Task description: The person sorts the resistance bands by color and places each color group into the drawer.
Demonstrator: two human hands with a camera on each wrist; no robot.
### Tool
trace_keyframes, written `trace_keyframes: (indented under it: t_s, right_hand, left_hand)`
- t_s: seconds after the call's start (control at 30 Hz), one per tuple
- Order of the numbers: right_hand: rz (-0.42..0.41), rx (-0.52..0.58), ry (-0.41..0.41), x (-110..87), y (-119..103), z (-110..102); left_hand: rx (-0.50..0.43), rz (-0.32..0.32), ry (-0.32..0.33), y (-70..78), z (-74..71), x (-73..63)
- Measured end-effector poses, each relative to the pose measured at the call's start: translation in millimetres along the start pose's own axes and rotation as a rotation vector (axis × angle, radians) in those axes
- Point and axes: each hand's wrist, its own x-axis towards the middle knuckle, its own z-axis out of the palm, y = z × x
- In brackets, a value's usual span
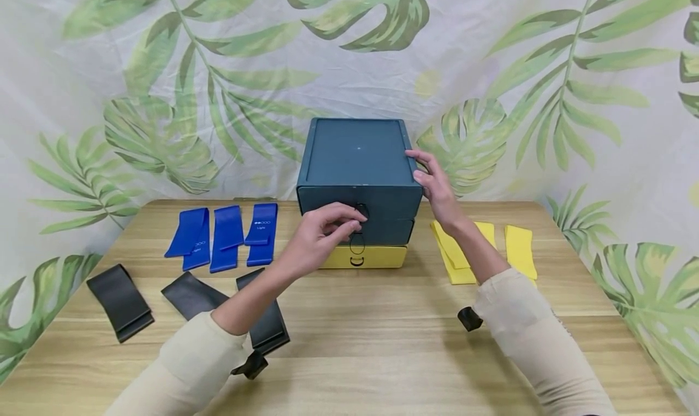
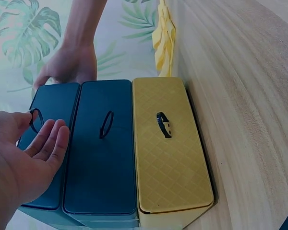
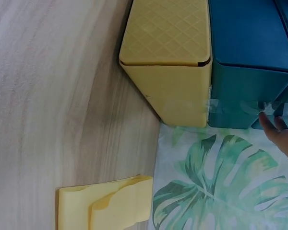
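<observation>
A drawer unit (image 1: 357, 152) stands at the back of the table, with two dark teal drawers above a yellow drawer (image 2: 170, 158). Each front carries a small black loop handle. My left hand (image 1: 314, 240) is at the top drawer (image 2: 55, 103), its fingertips pinching that drawer's loop handle (image 2: 37, 120); the remaining fingers are bent in front of it. Against the unit's upper right side rests my right hand (image 1: 437, 188), fingers spread and relaxed along the top edge. In the right wrist view, its fingertips (image 3: 266, 122) touch the teal side wall. All drawers look closed.
Several blue resistance bands (image 1: 225, 239) lie folded at the left, with black bands (image 1: 121, 302) in front of them. Yellow bands (image 1: 521, 251) lie to the right, partly behind my right forearm. A leaf-printed cloth (image 1: 218, 88) hangs behind the table.
</observation>
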Motion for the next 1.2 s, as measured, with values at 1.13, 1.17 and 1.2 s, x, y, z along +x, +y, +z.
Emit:
trace_keyframes:
  t_s: [1.13, 1.17, 1.2]
  right_hand:
    - [0.009, 0.075, -0.035, 5.9, 14, 1]
    - [0.009, 0.073, -0.036, 5.8, 13, 1]
    - [0.01, 0.071, -0.036, 5.8, 14, 1]
  left_hand:
    - [-0.139, -0.041, -0.189, 14.1, 1.1, -25.8]
    - [-0.145, -0.038, -0.197, 14.2, 1.0, -26.3]
    - [-0.151, -0.035, -0.206, 14.3, 0.9, -26.8]
